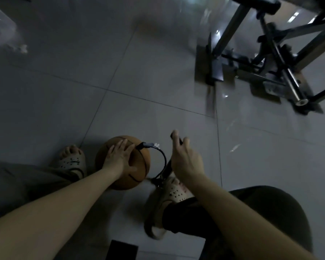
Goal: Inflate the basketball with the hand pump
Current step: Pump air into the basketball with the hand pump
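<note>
I see the basketball (137,166) resting on the tiled floor (139,81), low in the head view, between my two sandalled feet. My left hand (118,158) lies flat on top of the ball, its fingers (123,146) spread and released, pressing on the surface rather than gripping anything. A black hose (164,160) arcs from a connector (147,145) at the top of the ball, just beside my left fingertips, round to the base of the hand pump (167,168), which stands tilted immediately right of the ball. The pump's lower end meets the toe of my right sandal (174,192); I cannot tell whether the foot pins it. My right hand (186,160) is at the upper end of the pump, with a dark handle tip showing between its fingers (174,134); they are curled about it only loosely, thumb and forefinger raised, so I report a partial grasp on the handle. My left sandal (72,163) sits just left of the ball. A dark metal frame (270,59) stands well apart at the upper right. A dark flat object (121,250) lies at the bottom edge; lighting is dim and I cannot identify it.
</note>
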Demonstrator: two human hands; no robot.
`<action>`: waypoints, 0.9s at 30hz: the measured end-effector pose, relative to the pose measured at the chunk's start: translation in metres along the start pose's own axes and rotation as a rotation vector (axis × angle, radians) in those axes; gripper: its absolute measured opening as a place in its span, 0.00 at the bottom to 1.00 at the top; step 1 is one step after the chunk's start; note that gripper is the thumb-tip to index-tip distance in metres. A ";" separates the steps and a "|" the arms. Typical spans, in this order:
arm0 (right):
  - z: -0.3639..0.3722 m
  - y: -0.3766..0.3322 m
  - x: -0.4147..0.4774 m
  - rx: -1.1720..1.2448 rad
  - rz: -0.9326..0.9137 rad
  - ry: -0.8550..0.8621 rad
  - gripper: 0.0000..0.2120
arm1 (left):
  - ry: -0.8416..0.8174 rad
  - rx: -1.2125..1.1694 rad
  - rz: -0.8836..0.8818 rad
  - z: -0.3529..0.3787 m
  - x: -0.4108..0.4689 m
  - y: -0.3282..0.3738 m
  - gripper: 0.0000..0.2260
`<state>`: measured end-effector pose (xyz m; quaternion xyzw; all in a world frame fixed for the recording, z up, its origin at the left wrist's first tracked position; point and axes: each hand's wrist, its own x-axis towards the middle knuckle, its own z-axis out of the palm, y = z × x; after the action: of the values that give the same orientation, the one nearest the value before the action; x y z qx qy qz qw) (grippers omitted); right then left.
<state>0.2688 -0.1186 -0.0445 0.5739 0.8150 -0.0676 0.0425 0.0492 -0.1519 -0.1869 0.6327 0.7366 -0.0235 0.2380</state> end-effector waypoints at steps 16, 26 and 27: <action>0.048 -0.001 -0.033 -0.092 0.017 0.082 0.39 | 0.055 0.012 0.029 0.007 -0.006 0.007 0.41; 0.084 0.001 -0.023 -0.080 0.021 -0.047 0.40 | 0.065 0.035 0.053 0.006 -0.006 0.007 0.42; 0.080 0.002 -0.021 -0.078 0.011 -0.054 0.41 | 0.056 0.046 0.055 0.006 -0.007 0.008 0.42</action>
<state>0.2769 -0.1506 -0.1210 0.5744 0.8123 -0.0511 0.0873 0.0587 -0.1587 -0.1873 0.6584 0.7246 -0.0162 0.2032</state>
